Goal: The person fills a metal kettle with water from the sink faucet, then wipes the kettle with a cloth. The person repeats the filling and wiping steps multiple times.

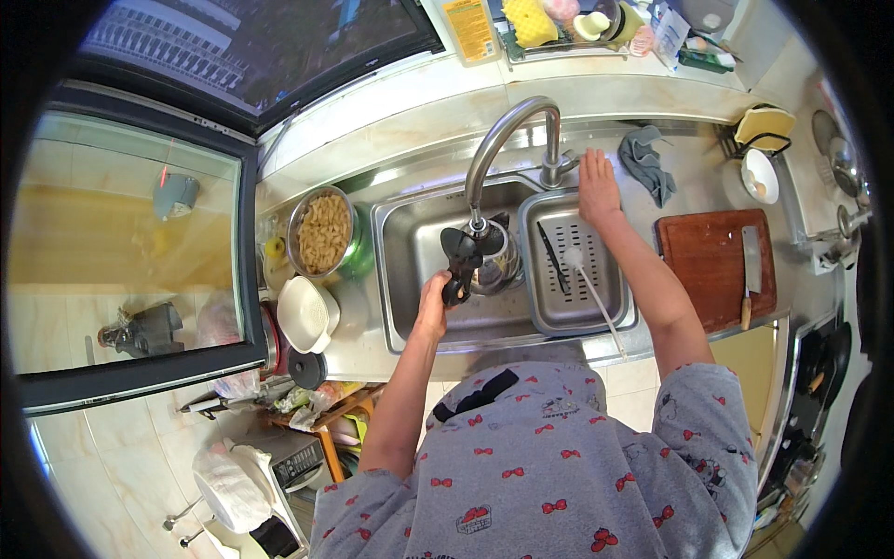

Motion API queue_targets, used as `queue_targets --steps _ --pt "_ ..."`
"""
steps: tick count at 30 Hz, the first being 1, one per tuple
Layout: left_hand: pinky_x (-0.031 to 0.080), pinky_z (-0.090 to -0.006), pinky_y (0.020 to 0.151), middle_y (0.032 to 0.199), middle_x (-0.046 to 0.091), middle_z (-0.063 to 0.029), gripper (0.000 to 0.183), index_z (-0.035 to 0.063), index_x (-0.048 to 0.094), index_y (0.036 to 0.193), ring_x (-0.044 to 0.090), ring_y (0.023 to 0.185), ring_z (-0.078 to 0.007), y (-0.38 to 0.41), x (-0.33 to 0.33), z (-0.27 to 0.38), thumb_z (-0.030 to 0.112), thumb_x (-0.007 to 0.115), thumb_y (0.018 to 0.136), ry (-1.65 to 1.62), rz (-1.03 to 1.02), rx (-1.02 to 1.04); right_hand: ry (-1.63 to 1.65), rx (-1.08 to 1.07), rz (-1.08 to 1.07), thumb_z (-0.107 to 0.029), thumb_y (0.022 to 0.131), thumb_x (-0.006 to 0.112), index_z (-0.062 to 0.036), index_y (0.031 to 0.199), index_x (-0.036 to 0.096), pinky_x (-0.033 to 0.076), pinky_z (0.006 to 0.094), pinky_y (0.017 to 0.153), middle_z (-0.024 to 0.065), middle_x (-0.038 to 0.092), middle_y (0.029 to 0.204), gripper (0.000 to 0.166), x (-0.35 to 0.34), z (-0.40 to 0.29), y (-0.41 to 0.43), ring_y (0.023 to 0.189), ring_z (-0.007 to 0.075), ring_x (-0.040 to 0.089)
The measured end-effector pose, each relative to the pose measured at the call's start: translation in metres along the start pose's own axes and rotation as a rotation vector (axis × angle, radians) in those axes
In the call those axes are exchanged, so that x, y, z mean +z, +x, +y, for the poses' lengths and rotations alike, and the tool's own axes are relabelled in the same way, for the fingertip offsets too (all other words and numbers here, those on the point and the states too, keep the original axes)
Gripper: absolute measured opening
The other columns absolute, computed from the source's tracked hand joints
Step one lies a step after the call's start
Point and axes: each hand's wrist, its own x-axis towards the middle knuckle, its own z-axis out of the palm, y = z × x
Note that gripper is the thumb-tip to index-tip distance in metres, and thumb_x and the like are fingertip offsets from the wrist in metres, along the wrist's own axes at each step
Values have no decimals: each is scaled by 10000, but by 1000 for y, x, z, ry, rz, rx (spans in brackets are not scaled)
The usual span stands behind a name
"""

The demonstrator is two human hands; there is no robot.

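My left hand (434,302) grips the black handle of a clear jug (497,271). The jug stands in the left part of the stainless steel sink (399,307), with its black upper parts under the spout of the gooseneck faucet (497,129). At the faucet's base is my right hand (599,192), its fingers stretched out beside the lever (571,162); its thumb is hidden. A grey-rimmed perforated drain basket (559,318) sits in the sink's right part. In it lie a slim black tool (553,257) and a white long-handled brush (574,258), its handle reaching over the front rim.
Left of the sink are a metal bowl of pale cut pieces (323,234) and a white colander (306,314). At right are a grey cloth (646,164), a cleaver (751,258) on a wooden cutting board (698,272), and a white bowl (760,175). An open window sash (249,230) juts in at left.
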Motion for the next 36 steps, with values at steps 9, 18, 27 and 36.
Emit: queue_targets --steps 9,18,27,36 --pt "426 -292 626 824 636 -5 340 141 621 959 571 761 -116 -7 -2 0 452 528 859 -15 22 -2 -20 6 -37 -216 828 604 43 1483 253 161 423 1188 193 213 1568 787 -5 -2 -1 1464 355 180" --pt "357 -257 554 734 589 23 243 159 597 839 511 663 -77 -14 3 4 394 537 859 -46 45 -2 -64 -3 -45 -260 869 585 39 1484 268 144 449 1182 210 213 1570 754 -6 -3 -2 1459 376 182" --pt "426 -275 592 789 637 0 319 150 615 938 578 720 -105 -5 2 3 446 525 860 -7 23 2 -6 -3 -37 -206 836 592 48 1475 268 158 427 1187 201 228 1559 761 -8 -2 -3 1459 359 186" --pt "344 -251 548 722 587 34 239 169 597 825 503 642 -73 -9 12 7 401 549 851 -59 80 -4 -37 -3 -24 -256 850 605 35 1478 285 153 445 1179 204 236 1561 762 -5 -2 -2 1452 375 199"
